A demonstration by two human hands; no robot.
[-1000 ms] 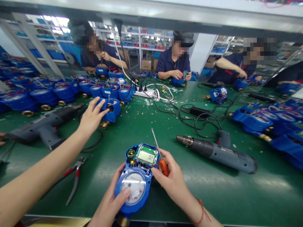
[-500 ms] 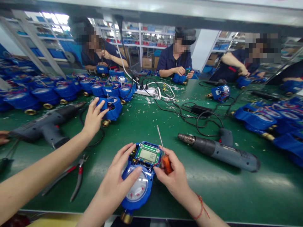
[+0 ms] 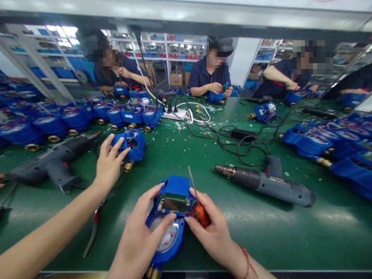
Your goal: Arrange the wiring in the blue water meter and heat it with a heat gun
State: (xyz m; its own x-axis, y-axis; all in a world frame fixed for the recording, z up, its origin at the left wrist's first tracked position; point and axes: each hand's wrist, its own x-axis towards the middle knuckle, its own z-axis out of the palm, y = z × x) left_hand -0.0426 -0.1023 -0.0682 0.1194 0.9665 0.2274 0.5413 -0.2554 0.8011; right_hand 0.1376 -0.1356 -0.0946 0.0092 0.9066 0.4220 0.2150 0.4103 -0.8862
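**Tilting the display module on the blue water meter**

My left hand [image 3: 139, 236] clamps the blue water meter [image 3: 168, 221] at the near edge of the green bench [image 3: 203, 228], thumb across the dial glass. My right hand [image 3: 213, 230] pinches the orange-handled screwdriver [image 3: 197, 201] while its fingertips touch the housing. I judge it best to keep the shaft clear of the wires and the tilted display module [image 3: 173, 201]. The open housing holds that module plus wiring. A co-worker's hand [image 3: 109, 164] reaches another meter [image 3: 130, 144].
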